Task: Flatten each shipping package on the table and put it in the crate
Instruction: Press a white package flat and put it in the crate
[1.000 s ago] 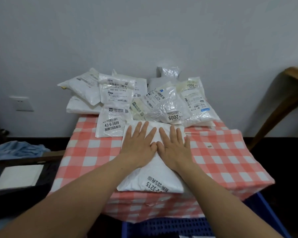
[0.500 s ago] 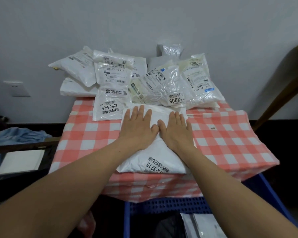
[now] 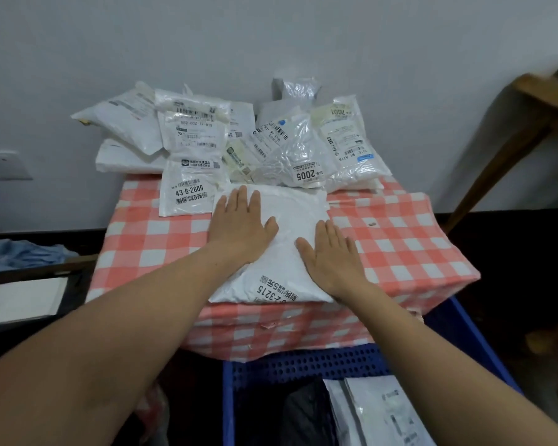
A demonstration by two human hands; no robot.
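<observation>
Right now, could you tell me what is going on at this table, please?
A person presses the left hand and right hand, both flat, on a white package at the near edge of the checked table, flattening it. A pile of packages sits at the back of the table. The blue crate below the table's front already holds a few mailers.

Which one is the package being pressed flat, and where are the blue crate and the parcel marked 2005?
pressed package (image 3: 295, 209): head view, bare white middle of its top.
blue crate (image 3: 303, 365): head view, perforated far wall below the table edge.
parcel marked 2005 (image 3: 305, 173): head view, its white number label.
</observation>
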